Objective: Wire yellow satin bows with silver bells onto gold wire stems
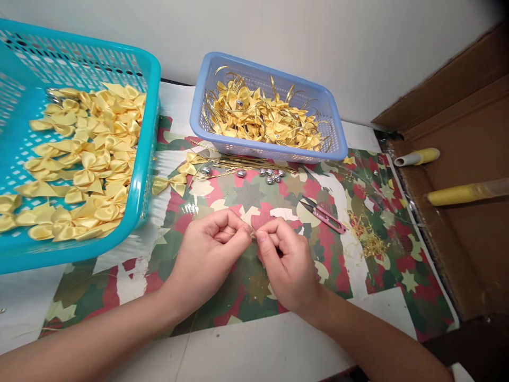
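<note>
My left hand (pixel 217 246) and my right hand (pixel 284 260) meet fingertip to fingertip over the patterned sheet, both closed in a pinch. Between them runs a thin pale thread (pixel 253 232), mostly hidden by the fingers. A fine strand trails below my left hand towards the front edge. Beyond the hands lie several small shiny silver bells or beads (pixel 269 174), gold wire ties (pixel 246 162) and a few yellow ribbon bows (pixel 170 184). Pink-handled thread snips (pixel 324 215) rest to the right of my right hand, blades pointing away to the left.
At left stands a turquoise basket (pixel 145 154) of yellow bows. A blue basket (pixel 340 132) at the back holds bows with gold ties. Yellow thread scraps (pixel 369 239) lie at right, near a cardboard box (pixel 457 159) with two yellowish tubes against it.
</note>
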Demonstrator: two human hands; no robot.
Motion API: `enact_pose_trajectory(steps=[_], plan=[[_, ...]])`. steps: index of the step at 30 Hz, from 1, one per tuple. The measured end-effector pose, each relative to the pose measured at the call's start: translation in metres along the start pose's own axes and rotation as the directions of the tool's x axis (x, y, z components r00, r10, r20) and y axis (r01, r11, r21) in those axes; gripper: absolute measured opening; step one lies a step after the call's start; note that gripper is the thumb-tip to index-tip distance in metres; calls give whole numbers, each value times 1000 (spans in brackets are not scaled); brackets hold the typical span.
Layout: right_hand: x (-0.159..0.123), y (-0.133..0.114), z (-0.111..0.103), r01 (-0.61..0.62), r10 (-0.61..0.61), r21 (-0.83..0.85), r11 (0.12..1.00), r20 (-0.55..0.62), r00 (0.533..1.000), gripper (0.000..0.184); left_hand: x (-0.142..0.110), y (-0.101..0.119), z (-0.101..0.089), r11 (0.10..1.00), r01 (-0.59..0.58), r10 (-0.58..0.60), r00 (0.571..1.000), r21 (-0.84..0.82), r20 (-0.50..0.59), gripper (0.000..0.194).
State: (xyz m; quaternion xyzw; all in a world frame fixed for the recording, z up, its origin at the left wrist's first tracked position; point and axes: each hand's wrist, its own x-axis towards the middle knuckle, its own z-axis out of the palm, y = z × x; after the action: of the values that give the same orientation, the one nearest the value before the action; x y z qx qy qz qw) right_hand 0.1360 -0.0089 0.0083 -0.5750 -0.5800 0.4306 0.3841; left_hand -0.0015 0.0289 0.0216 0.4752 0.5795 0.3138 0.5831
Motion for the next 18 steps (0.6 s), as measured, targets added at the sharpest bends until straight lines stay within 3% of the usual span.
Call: enact_pose_trajectory(steps=[18], plan=[[0,0,0,-10,10,20,1000,3,1000,16,0,-1,-1,1000,-11,11,1000,9,-1,19]])
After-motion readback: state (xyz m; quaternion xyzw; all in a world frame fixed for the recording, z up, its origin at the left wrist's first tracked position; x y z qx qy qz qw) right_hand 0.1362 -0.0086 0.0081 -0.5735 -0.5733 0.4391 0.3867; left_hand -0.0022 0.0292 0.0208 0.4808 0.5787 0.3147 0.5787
